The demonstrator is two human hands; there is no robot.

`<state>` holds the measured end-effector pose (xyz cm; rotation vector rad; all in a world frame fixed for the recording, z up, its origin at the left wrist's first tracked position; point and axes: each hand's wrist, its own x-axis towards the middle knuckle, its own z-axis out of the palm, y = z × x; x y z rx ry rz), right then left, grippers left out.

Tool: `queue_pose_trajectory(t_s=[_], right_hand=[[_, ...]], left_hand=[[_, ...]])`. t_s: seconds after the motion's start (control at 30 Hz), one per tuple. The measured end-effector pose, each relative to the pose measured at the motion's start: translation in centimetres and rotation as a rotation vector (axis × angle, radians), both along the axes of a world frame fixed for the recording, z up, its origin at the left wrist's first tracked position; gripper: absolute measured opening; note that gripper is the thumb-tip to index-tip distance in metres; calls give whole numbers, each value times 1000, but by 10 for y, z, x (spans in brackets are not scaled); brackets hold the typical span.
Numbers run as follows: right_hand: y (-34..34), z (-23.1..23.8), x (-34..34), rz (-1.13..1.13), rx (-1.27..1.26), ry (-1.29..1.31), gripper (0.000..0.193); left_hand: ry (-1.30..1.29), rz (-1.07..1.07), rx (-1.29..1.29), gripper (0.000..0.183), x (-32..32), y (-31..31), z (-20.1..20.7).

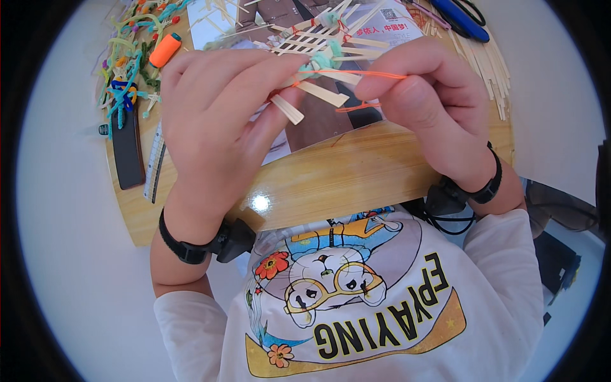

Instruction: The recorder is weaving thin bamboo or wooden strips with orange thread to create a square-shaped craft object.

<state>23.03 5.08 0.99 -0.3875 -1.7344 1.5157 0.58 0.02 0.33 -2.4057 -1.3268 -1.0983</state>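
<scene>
Clamped on the near corner of a woven lattice of flat, pale wooden strips (305,42): left hand (219,105), thumb and fingers together. Right hand (439,95) also closed, thumb and forefinger pinching a thin, bright orange thread (375,74). We place the lattice at 12 o'clock in our view, held over a glossy printed paper sheet (318,121); two strip ends poke out below the left fingers toward 6.

The thread runs from the left fingertips across to 3 o'clock, with slack looping below the right pinch. Where it wraps the strips we cannot tell; the fingers cover it. Fuzzy mint-green bindings (328,56) sit just beside.

We judge the step in hand to be lashing this corner crossing. Next move, as we read it, calls for a firm left pinch so the strips don't splay, while the right draws the slack snug without snapping the thread.

Around: orange cylindrical thread spool (165,49) between 10 and 11; tangled multicoloured fuzzy stems (124,51) at 10; loose pale wooden strips (493,76) at 2; clear flat ruler (154,165) near 9.
</scene>
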Motion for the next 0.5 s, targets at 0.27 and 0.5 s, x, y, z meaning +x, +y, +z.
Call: queue_pose_trajectory(t_s=[0.27, 0.5], right_hand=[[7, 6, 10, -64, 533, -169, 17], [4, 3, 5, 20, 622, -213, 19]], left_hand=[[-104, 49, -74, 29, 4, -3, 0], [-243, 62, -74, 27, 1, -4, -4]])
